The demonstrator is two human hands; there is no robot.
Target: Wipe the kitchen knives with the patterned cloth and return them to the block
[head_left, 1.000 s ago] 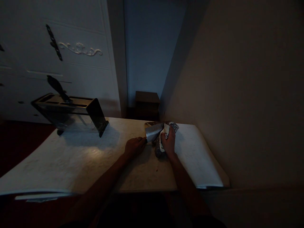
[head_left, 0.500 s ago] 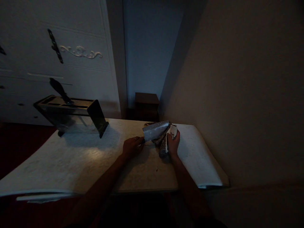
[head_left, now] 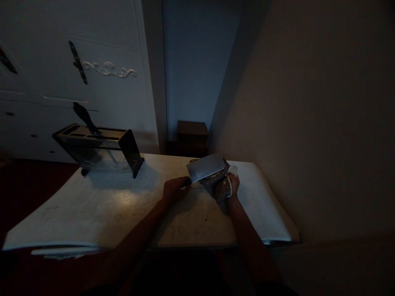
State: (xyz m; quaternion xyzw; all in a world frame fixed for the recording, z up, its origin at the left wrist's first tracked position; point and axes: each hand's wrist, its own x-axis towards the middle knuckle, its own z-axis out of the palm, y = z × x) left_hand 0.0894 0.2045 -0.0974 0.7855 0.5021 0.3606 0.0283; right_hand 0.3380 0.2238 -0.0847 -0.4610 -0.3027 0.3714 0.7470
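My left hand (head_left: 175, 190) is closed round the dark handle of a cleaver (head_left: 206, 167), whose broad grey blade points to the right. Under and beside the blade lies a rumpled dark cloth (head_left: 222, 188) with pale edges. My right hand (head_left: 233, 186) grips this cloth at its right side, and a whitish part (head_left: 233, 170) of it sticks up by the fingers. The cloth touches or nearly touches the blade's right end. The dim light hides the finger details.
A knife block (head_left: 98, 142) with clear sides and one black-handled knife (head_left: 84, 117) stands at the table's left. The pale table (head_left: 123, 218) has a loose cover. White cabinet doors (head_left: 111, 94) rise behind; a wall (head_left: 308, 123) borders the right. A brown box (head_left: 193, 128) sits beyond.
The cleaver blade has turned and shows a plainer, more evenly grey face, where pale spots showed before. My right hand has moved slightly right and the cloth has shifted and refolded.
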